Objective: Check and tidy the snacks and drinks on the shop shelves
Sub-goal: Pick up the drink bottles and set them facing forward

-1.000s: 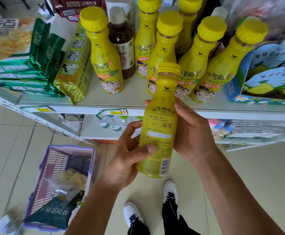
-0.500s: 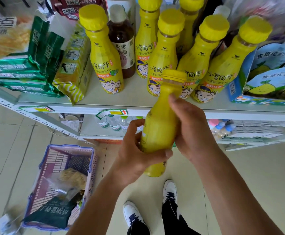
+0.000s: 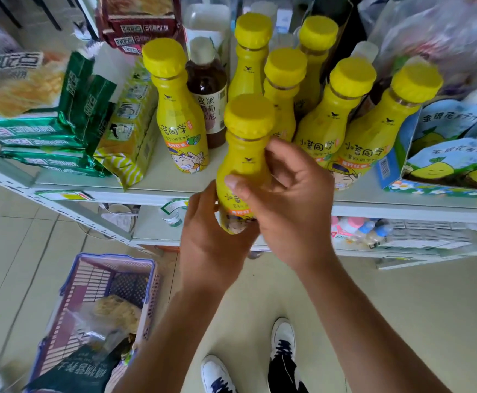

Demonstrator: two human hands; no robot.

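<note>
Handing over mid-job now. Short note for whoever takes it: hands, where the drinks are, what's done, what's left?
Left hand holds the yellow bottle at its base; right hand grips its body.
It is upright before the shelf edge, not set down.
Six other yellow bottles and a dark bottle stand on the shelf.
Left: probably set it in the row, check others.

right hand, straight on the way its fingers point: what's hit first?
The right hand grips the held yellow bottle, so that's first; past it, probably the front-left yellow bottle on the shelf; depth unclear.
</note>
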